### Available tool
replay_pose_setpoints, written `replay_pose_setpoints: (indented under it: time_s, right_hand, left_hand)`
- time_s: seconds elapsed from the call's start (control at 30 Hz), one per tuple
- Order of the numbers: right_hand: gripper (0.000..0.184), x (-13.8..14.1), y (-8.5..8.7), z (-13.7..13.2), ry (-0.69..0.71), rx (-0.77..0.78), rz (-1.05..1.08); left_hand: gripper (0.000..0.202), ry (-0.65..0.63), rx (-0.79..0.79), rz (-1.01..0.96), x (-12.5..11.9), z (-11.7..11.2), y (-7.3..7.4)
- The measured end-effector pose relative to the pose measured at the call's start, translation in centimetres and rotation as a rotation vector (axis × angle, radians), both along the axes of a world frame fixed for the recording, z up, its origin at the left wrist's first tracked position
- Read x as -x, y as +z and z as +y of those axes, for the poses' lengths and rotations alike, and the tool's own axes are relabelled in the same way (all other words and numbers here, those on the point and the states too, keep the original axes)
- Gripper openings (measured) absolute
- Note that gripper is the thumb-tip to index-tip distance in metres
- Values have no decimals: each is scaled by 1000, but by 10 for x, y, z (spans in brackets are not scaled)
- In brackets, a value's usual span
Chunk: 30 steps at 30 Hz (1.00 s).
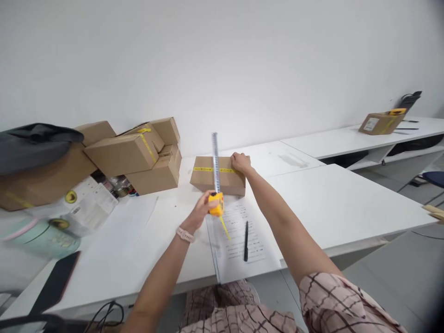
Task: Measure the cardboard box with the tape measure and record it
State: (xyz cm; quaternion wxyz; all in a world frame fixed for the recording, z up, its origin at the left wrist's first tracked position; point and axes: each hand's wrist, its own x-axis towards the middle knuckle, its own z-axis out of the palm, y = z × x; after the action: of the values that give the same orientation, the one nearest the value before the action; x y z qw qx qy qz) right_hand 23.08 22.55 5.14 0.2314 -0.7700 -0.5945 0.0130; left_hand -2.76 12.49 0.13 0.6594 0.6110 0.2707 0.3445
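Note:
My left hand [201, 212] is closed around a yellow tape measure [216, 204]. Its metal blade [215, 159] sticks out away from me, over the top of a small cardboard box [222, 181] with a yellow tape strip. My right hand [240, 163] rests on the far right top edge of that box, fingers curled over it. A printed sheet [239, 240] lies on the white table [333, 203] in front of the box, with a black pen [246, 240] on it.
Several stacked cardboard boxes [138, 155] stand at the back left, with a grey bag [33, 143] on one, a mint container [41, 236] and papers nearby. A dark phone [55, 286] lies near the left front edge. Another box [379, 123] sits on a far right desk.

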Motion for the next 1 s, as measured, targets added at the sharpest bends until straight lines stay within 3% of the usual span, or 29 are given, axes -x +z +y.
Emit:
replay_pose_setpoints:
  time_s: [0.1,0.2,0.43,0.73,1.0]
  right_hand:
    - [50,3,-6,2,-9,-53,2]
    - [56,8,-11,2,-28,-101,18]
    - [60,13,-13,6,-67,-128,56]
    - [66,17,-8,7,-109,-131,103]
    - [57,21,-7,6,-148,-146,67]
  left_hand:
    - [56,-164,125,46,-2,-13,-13]
    - [56,-214,180,49,4,-14,-24]
    - [53,-160,266,-29,12,-25,-52]
    - [54,-141,309,-42,2,-41,-63]
    - [49,-105,106,-12,-9,-42,-83]
